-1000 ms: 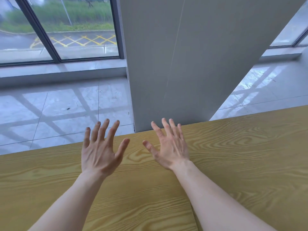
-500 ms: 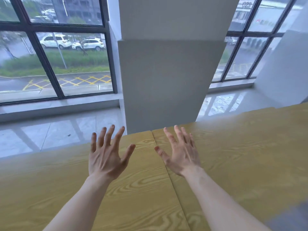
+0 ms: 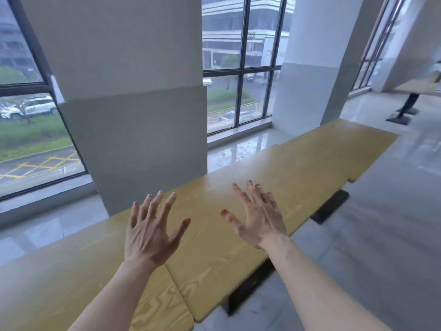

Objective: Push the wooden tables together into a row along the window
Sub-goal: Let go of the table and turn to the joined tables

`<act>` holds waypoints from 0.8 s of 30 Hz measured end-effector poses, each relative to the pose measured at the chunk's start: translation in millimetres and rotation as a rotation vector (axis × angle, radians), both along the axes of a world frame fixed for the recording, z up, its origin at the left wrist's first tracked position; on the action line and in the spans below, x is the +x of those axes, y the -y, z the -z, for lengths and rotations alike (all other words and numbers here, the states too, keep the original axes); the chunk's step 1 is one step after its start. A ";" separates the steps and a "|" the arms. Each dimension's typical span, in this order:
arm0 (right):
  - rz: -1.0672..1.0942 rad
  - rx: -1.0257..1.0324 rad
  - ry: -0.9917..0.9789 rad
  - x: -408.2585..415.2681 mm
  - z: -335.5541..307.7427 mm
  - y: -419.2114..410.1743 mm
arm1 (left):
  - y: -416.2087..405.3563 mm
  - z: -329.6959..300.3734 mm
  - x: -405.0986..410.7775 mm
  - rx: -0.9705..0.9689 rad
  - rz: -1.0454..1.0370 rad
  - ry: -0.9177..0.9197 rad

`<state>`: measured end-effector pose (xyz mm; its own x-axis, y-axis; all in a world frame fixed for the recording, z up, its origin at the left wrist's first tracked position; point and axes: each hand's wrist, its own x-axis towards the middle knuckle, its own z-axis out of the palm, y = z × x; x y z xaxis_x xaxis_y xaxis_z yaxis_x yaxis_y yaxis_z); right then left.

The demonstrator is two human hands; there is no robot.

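Wooden tables (image 3: pixel 274 168) stand end to end in a row beside the window (image 3: pixel 241 68), running from the lower left toward the upper right past a grey pillar (image 3: pixel 133 115). A narrow seam between two tops passes just under the left hand (image 3: pixel 150 235). Both hands are spread flat, fingers apart, grasping nothing; the right hand (image 3: pixel 260 218) is over the near edge of the next tabletop. Whether either palm touches the wood is hard to tell, as they seem to hover just above it. Another table (image 3: pixel 420 87) stands well apart at far right.
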<state>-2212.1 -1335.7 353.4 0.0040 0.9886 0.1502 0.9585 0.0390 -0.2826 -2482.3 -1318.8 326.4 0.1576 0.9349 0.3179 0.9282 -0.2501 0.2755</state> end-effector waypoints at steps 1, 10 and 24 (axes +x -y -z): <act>0.031 -0.006 -0.002 29.1 -1.6 9.2 | 0.6 -2.2 28.7 0.006 0.032 -0.002; 0.337 -0.005 0.025 316.9 -22.2 106.0 | 15.2 -17.9 327.9 0.036 0.313 0.029; 0.722 0.028 0.051 657.4 -4.8 157.0 | -10.2 -10.5 731.8 0.044 0.675 0.037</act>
